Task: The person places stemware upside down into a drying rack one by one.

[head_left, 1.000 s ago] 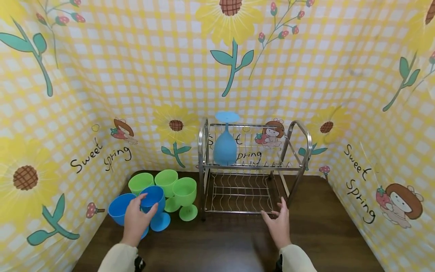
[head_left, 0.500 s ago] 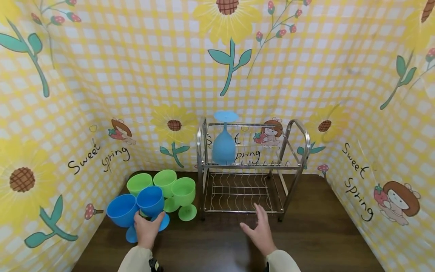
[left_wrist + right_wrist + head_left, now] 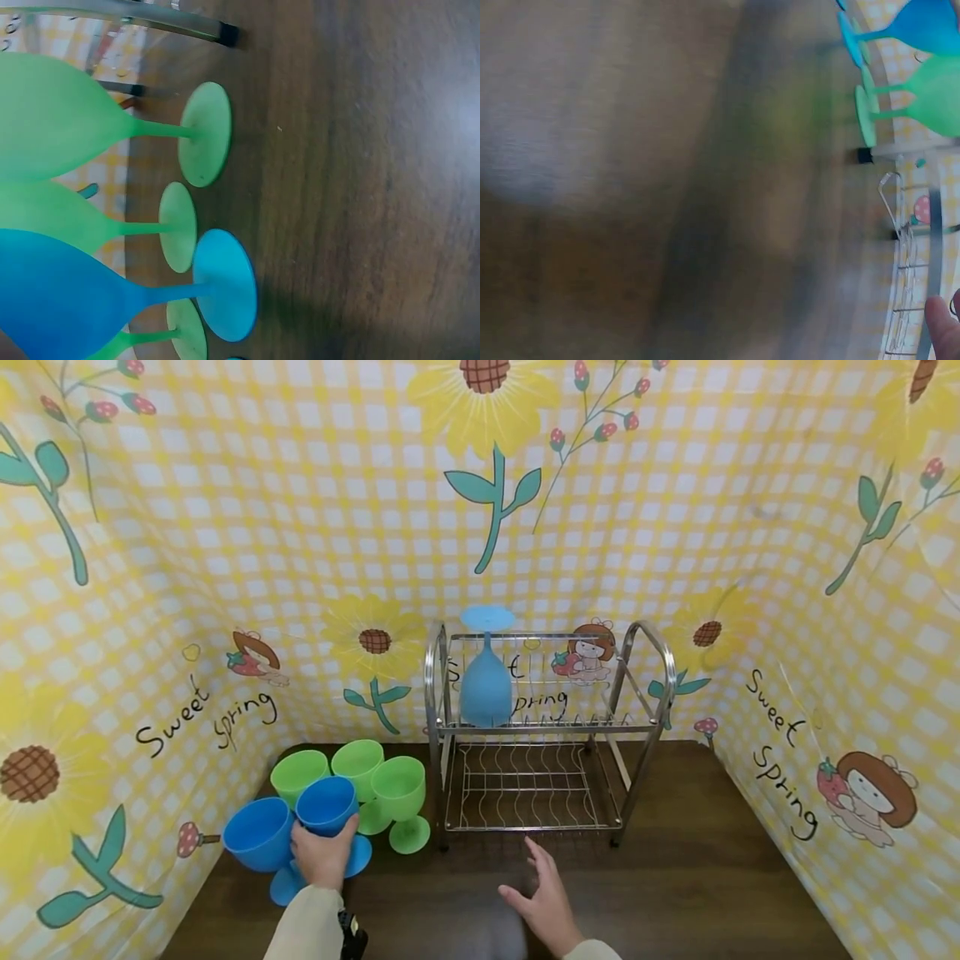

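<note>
Left hand is sliding up onto a blue goblet, thumb and fingers now clasping its bowl, so a grip is apparently forming; another blue goblet is standing just outside those fingers. Right hand is drifting leftward, fingers spread, holding nothing, wire rack sitting beyond its fingertips.

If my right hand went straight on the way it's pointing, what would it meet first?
Likely the metal rack, at its lower front rail, which shows just ahead of your right hand. Height is hard to judge, so it might pass above that rail.
</note>
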`<state>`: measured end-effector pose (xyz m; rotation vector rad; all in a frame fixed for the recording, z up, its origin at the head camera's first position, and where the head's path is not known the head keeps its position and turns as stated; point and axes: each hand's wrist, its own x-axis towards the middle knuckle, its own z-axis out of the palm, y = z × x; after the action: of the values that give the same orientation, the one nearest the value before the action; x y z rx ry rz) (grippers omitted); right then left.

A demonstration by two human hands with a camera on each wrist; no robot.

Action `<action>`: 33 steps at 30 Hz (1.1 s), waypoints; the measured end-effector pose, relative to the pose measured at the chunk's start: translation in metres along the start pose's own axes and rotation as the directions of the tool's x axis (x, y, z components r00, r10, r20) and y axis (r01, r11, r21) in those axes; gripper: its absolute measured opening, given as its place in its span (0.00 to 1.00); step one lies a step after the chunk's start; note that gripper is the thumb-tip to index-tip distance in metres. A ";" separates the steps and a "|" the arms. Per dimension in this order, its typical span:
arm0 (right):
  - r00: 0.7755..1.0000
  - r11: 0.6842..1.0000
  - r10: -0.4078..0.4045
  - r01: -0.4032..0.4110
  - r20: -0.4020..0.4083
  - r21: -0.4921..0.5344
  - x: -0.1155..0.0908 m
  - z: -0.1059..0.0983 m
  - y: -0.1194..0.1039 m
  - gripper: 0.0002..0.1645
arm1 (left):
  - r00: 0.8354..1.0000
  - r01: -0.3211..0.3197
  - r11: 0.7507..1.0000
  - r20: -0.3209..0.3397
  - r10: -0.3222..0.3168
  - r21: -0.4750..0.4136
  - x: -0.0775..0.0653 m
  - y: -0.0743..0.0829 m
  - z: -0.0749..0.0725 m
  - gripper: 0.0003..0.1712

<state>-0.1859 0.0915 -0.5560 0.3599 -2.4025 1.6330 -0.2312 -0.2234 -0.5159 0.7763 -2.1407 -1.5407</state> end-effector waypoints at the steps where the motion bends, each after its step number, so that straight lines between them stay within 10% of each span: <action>1: 1.000 1.000 0.003 -0.003 0.009 -0.001 -0.003 0.000 0.001 0.46 | 1.000 -0.002 1.000 -0.007 0.002 0.004 0.000 0.000 0.001 0.63; 18: 0.998 0.998 -0.064 0.064 0.013 -0.025 -0.017 0.007 0.013 0.43 | 0.996 0.088 0.993 -0.022 -0.086 0.085 0.004 0.014 0.002 0.71; 33: 0.993 0.976 0.113 -0.116 0.028 0.185 -0.013 0.011 -0.003 0.40 | 0.985 -0.132 0.982 -0.132 0.115 -0.132 -0.061 0.024 0.004 0.58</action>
<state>-0.1731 0.0808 -0.5616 0.2714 -2.3281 1.9203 -0.1917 -0.1763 -0.4937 0.6607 -1.9312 -1.5188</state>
